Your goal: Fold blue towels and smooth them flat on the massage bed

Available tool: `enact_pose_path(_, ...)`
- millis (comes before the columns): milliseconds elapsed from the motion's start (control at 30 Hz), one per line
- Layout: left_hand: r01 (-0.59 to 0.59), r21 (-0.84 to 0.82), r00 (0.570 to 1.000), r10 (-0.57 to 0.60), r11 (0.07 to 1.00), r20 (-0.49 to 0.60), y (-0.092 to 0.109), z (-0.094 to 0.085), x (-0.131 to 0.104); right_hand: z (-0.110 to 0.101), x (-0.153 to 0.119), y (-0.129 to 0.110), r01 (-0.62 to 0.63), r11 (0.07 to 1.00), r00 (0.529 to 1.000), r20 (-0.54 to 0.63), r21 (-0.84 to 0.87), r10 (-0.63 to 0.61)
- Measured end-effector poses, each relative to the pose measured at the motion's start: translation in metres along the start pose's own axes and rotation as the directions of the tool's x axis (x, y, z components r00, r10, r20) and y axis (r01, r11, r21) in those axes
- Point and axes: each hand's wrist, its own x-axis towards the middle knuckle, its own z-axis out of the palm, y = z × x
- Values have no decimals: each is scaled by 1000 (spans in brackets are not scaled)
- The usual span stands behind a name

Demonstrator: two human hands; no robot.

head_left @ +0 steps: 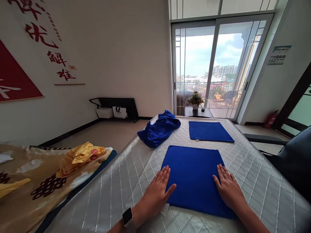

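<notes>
A flat blue cloth piece, square like a cushion cover, lies smooth on the silver quilted surface. My left hand rests flat on its left edge, thumb held apart, holding nothing. On the opposite edge, my right hand lies palm down with fingers stretched out. A small white tag sticks out near my left wrist. Beyond lies a second flat blue cover, with a tag at its near edge. To its left is a crumpled heap of blue cloth.
At the left, a brown patterned bedspread carries a bunched yellow cloth. Past the far edge stands a small dark table with a potted plant. A black bench with white bags is by the wall. A dark bulky object borders the right.
</notes>
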Motion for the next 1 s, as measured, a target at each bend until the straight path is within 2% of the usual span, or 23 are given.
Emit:
enact_pose_path(100, 14, -17, 1000, -15, 1000, -24, -1, 1, -6, 7, 0, 4, 35, 999, 999, -25, -27, -36)
enact_pose_path(333, 51, -87, 997, -46, 995, 59, 6, -9, -5, 9, -2, 10, 48, 996, 995, -85, -82, -55)
enact_pose_path(467, 15, -90, 999, -11, 996, 41, 4, -8, -8, 7, -26, 20, 132, 989, 981, -135, -69, -140)
enact_pose_path(567, -4, -84, 1000, 5, 996, 15, 2, -1, -9, 11, -52, 25, 113, 993, 980, -160, -28, -116)
enact_pose_path(767, -4, -66, 998, 0, 998, -56, 0, 7, -10, 22, -84, 18, 79, 993, 994, -76, 82, -73)
enact_pose_path(1000, 34, -56, 998, -30, 998, 58, 2, -3, -9, 23, -88, 18, 112, 989, 993, -52, 96, -107)
